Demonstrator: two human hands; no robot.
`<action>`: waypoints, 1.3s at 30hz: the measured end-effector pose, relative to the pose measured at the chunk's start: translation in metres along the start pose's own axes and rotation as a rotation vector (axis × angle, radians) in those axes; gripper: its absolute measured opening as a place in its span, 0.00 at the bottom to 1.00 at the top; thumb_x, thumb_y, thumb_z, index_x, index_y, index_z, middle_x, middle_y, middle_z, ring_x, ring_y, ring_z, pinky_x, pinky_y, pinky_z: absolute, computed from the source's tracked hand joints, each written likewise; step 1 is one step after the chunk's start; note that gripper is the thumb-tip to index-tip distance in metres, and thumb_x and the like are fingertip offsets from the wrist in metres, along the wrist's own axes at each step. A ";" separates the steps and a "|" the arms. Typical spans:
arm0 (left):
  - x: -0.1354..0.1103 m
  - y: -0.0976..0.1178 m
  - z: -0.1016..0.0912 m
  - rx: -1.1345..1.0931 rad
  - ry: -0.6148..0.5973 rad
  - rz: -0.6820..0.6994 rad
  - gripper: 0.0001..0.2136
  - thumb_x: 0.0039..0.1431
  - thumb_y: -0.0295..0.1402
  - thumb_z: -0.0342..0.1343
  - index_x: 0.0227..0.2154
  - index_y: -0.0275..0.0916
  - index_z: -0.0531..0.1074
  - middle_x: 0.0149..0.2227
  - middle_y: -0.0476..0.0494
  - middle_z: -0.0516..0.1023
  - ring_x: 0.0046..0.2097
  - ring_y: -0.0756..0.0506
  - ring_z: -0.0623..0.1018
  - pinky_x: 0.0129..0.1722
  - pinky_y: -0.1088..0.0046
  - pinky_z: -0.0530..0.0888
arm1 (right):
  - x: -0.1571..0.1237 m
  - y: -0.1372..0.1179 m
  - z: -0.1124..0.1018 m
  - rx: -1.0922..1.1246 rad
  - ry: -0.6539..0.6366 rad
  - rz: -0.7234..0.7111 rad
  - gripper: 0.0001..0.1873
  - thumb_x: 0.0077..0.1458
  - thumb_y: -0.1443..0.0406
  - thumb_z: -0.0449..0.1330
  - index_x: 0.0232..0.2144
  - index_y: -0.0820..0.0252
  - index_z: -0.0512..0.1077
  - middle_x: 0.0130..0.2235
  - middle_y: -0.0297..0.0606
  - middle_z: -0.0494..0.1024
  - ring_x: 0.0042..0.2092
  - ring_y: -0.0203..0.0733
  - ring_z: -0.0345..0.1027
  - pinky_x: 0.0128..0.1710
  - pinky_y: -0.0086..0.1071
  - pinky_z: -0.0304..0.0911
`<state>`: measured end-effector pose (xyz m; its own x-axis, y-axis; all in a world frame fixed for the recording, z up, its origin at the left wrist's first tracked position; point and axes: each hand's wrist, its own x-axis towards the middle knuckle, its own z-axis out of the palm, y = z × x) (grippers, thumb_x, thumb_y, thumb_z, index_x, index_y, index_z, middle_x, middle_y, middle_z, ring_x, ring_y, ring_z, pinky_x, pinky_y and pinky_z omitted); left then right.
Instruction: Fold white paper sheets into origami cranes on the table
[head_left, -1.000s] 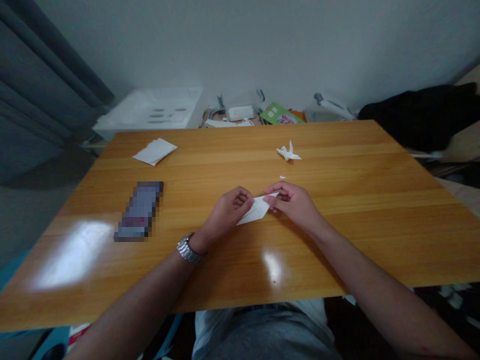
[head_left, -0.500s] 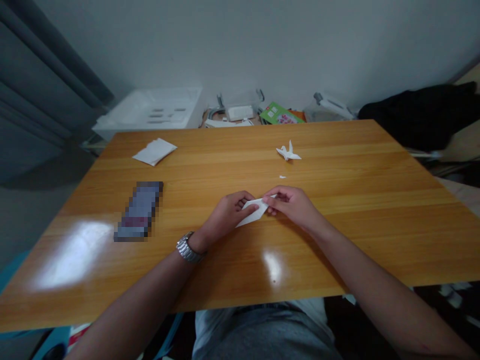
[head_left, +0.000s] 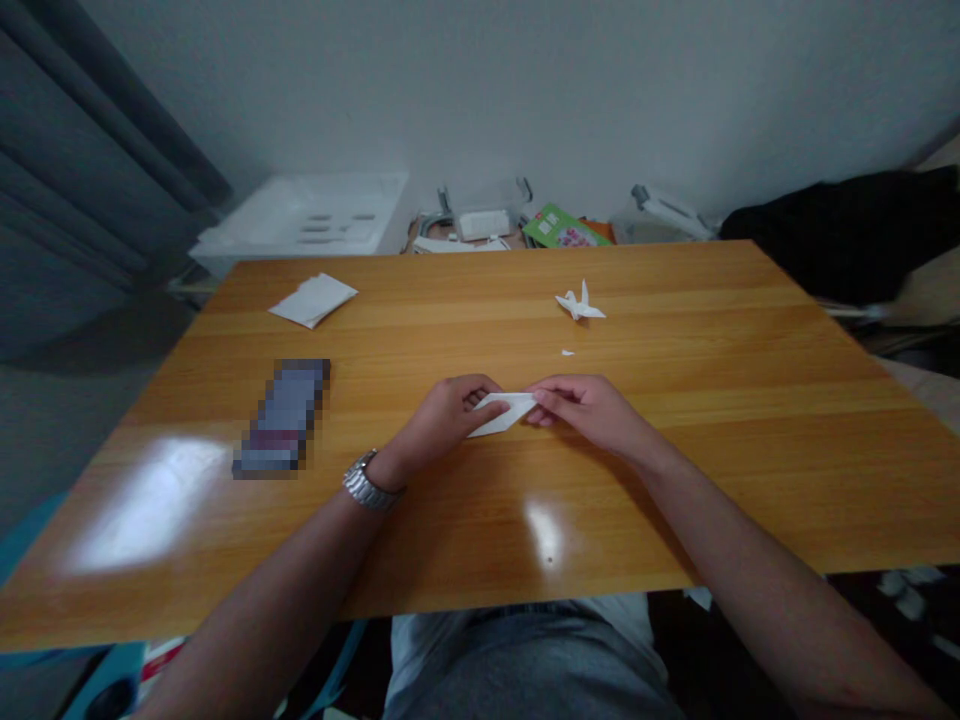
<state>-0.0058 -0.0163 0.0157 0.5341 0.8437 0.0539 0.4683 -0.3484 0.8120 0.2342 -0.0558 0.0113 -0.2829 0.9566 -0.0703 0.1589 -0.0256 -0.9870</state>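
Observation:
A folded white paper (head_left: 501,413), long and pointed, lies on the wooden table (head_left: 675,420) between my hands. My left hand (head_left: 444,420), with a metal watch at the wrist, pinches the paper's left part with curled fingers. My right hand (head_left: 586,410) pinches its right tip, fingers pressed together. A finished white paper crane (head_left: 579,303) stands farther back on the table, apart from both hands. A tiny white paper scrap (head_left: 568,352) lies between the crane and my right hand.
A small stack of white paper sheets (head_left: 313,299) lies at the back left. A blurred dark flat object (head_left: 283,415) lies left of my hands. Behind the table are a white box (head_left: 300,215), a green packet (head_left: 564,228) and a dark cloth (head_left: 840,235).
Both hands have pressed the paper lower and flatter on the table; its right tip, raised before, now lies nearly level. My left thumb has slid along the fold.

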 end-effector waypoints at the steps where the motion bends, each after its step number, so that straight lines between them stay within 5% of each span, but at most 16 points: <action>1: 0.000 -0.001 0.000 0.010 -0.003 0.005 0.12 0.63 0.42 0.60 0.37 0.37 0.79 0.30 0.48 0.79 0.31 0.49 0.73 0.30 0.76 0.66 | 0.000 0.000 0.001 -0.022 0.006 -0.017 0.21 0.59 0.49 0.64 0.41 0.61 0.81 0.36 0.42 0.85 0.36 0.41 0.78 0.40 0.35 0.72; 10: -0.006 0.006 0.007 0.056 -0.045 0.080 0.13 0.66 0.44 0.58 0.39 0.39 0.78 0.36 0.46 0.81 0.35 0.48 0.76 0.33 0.74 0.68 | -0.002 -0.001 0.007 -0.315 0.044 -0.109 0.13 0.62 0.55 0.62 0.38 0.57 0.82 0.38 0.39 0.85 0.39 0.44 0.77 0.40 0.35 0.67; 25: -0.006 0.013 0.004 0.071 -0.032 0.144 0.13 0.69 0.41 0.56 0.36 0.38 0.78 0.36 0.44 0.82 0.36 0.48 0.78 0.35 0.74 0.69 | -0.004 -0.005 0.006 -0.396 0.032 -0.106 0.15 0.62 0.53 0.62 0.36 0.56 0.83 0.37 0.39 0.86 0.38 0.45 0.77 0.39 0.35 0.67; 31: -0.002 0.006 -0.001 0.038 -0.009 0.090 0.13 0.67 0.41 0.57 0.36 0.38 0.80 0.34 0.44 0.83 0.34 0.48 0.78 0.33 0.74 0.70 | -0.001 0.001 -0.004 -0.200 -0.128 -0.046 0.20 0.64 0.50 0.59 0.41 0.57 0.83 0.37 0.39 0.85 0.37 0.43 0.77 0.40 0.35 0.71; 39: 0.000 0.005 -0.006 -0.058 0.009 0.039 0.13 0.67 0.41 0.56 0.38 0.37 0.81 0.35 0.44 0.84 0.35 0.48 0.79 0.34 0.75 0.71 | -0.002 0.002 -0.011 0.058 -0.223 0.056 0.21 0.61 0.49 0.62 0.49 0.54 0.81 0.48 0.40 0.83 0.47 0.45 0.78 0.51 0.41 0.72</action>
<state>-0.0074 -0.0159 0.0234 0.5450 0.8335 0.0912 0.4055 -0.3572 0.8414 0.2456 -0.0545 0.0106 -0.4783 0.8654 -0.1494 0.1273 -0.1000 -0.9868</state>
